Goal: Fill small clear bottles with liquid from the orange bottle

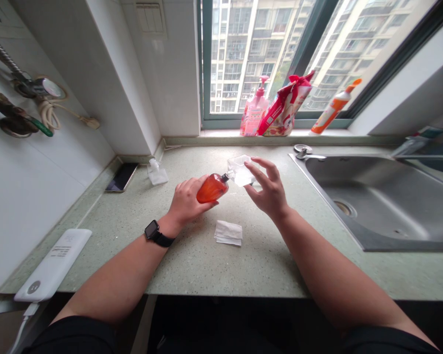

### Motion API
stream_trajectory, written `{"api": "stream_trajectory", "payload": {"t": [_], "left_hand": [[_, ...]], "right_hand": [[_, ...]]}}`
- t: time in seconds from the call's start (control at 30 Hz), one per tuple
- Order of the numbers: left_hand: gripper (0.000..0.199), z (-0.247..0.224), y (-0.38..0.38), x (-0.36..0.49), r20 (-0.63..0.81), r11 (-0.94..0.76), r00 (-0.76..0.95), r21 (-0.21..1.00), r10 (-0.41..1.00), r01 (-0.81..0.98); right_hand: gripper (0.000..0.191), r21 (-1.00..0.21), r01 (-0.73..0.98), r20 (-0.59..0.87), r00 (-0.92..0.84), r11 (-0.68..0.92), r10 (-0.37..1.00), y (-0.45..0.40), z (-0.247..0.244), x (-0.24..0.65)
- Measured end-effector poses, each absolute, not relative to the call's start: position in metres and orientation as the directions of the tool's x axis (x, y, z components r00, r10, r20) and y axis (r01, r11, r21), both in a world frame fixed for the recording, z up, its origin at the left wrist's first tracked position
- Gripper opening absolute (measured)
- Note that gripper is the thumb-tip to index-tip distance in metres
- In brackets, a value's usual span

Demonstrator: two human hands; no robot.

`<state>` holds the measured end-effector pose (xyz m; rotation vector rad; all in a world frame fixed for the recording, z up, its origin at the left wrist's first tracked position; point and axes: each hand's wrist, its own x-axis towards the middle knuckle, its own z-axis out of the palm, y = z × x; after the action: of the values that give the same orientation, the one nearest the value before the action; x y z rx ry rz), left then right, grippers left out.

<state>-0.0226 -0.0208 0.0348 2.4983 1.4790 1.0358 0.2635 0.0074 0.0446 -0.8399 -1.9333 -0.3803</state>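
Observation:
An orange-red bottle (211,189) is tipped to the right in my left hand (189,199), whose fingers wrap round it. Its dark, threaded neck meets the opening of a clear, whitish container (240,170). My right hand (268,189) has its fingertips and thumb on the right side of that container. Below the bottle, a folded white tissue (229,232) lies on the speckled green counter (221,270). A small clear pump-top piece (157,172) stands to the left of my left hand. Whether liquid is flowing is too small to tell.
A phone (121,177) and a white power bank (53,265) with a cable lie at the left. The steel sink (387,196) is at the right. On the window sill stand a pink pump bottle (254,115), a red bag (286,108) and an orange-white bottle (331,113).

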Motion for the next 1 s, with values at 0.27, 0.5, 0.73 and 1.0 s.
{"api": "stream_trajectory", "payload": {"t": [0.27,0.5,0.73,1.0], "left_hand": [[0.082,0.0353,-0.0209,-0.0224,0.515,-0.541,0.317,0.370,0.796,0.755],[0.082,0.0345,-0.0205,-0.0230,0.518,-0.542,0.317,0.369,0.795,0.755],[0.082,0.0340,-0.0190,-0.0235,0.510,-0.535,0.316,0.369,0.800,0.760],[0.084,0.0336,-0.0189,-0.0235,0.514,-0.533,0.313,0.365,0.799,0.763]], "right_hand": [[0.094,-0.091,0.705,0.858,-0.302,0.703,0.414,0.0073,0.0443,0.2638],[0.093,-0.095,0.692,0.862,-0.304,0.716,0.407,0.0068,0.0447,0.2637],[0.094,-0.085,0.695,0.865,-0.304,0.714,0.399,0.0056,0.0455,0.2623],[0.094,-0.093,0.693,0.865,-0.299,0.715,0.403,0.0050,0.0458,0.2616]]}}
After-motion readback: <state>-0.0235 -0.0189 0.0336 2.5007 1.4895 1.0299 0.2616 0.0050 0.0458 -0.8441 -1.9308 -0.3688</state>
